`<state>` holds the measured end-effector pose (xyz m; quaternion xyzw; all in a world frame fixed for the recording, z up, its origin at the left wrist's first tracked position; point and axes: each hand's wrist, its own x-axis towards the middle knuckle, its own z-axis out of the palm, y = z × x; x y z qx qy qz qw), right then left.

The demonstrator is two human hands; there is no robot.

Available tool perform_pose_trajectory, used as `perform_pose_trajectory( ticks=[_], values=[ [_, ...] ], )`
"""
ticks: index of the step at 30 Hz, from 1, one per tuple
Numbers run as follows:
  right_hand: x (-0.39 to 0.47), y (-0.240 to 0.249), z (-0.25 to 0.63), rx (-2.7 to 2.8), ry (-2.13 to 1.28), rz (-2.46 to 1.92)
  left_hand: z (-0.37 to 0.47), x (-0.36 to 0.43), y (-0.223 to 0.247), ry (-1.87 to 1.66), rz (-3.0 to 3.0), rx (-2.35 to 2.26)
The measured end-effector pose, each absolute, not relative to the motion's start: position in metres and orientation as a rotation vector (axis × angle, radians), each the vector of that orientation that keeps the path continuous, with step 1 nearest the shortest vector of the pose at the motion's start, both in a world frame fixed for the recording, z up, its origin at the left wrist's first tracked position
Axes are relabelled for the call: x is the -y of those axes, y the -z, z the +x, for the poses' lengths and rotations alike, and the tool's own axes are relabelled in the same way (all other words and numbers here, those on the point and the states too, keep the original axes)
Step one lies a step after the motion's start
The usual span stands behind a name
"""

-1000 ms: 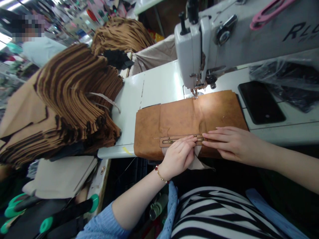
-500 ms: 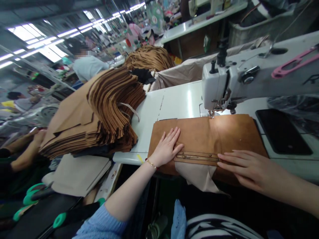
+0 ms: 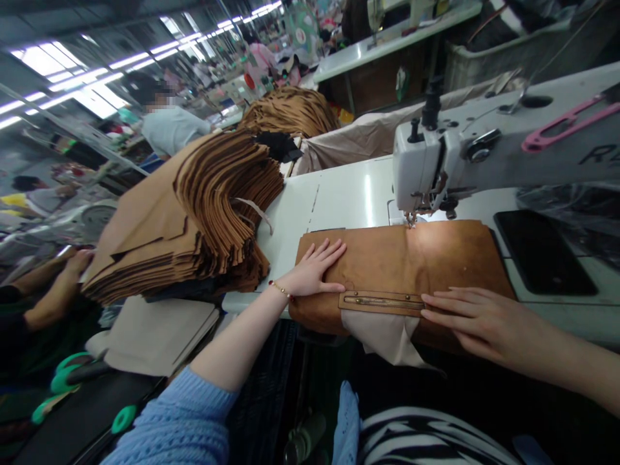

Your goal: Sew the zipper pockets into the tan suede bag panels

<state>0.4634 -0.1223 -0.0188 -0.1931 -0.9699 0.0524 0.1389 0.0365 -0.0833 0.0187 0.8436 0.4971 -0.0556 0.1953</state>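
A brown leather panel (image 3: 372, 258) lies across the front of the white sewing table, its far edge under the needle area of the sewing machine (image 3: 426, 168). Set into the panel is a brass zipper (image 3: 382, 301), and pale lining cloth (image 3: 382, 336) hangs below it over the table edge. My left hand (image 3: 314, 268) rests flat on the panel's left part, fingers spread. At the zipper's right end, my right hand (image 3: 479, 323) lies with its fingers stretched out over the leather, fingertips touching beside the zipper.
A tall stack of brown leather pieces (image 3: 194, 219) stands on the left. To the right lies a black phone (image 3: 540, 252). Beige folded pieces (image 3: 159, 332) and green-handled scissors (image 3: 68, 374) are at lower left. Another person's hands (image 3: 70, 268) show at far left.
My left hand has slid slightly left and up along the leather, away from the zipper's left end. My right hand stays at the zipper's right end. The view has shifted a little.
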Motion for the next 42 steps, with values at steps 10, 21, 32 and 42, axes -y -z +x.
perform_pose_trajectory(
  ticks=[10,21,32,42],
  values=[
    [0.124,0.022,0.462,2.814,-0.186,-0.584,0.063,0.093,-0.034,-0.153,2.402,-1.210],
    [0.126,0.012,0.457,2.723,-0.368,-0.638,0.048,0.093,-0.078,0.175,1.972,-0.944],
    [0.127,0.007,0.455,2.757,-0.287,-0.615,0.157,0.064,-0.051,-0.075,2.751,-0.654],
    [0.125,0.002,0.453,2.766,-0.325,-0.595,0.190,0.012,-0.025,-0.107,2.866,-0.453]
  ],
)
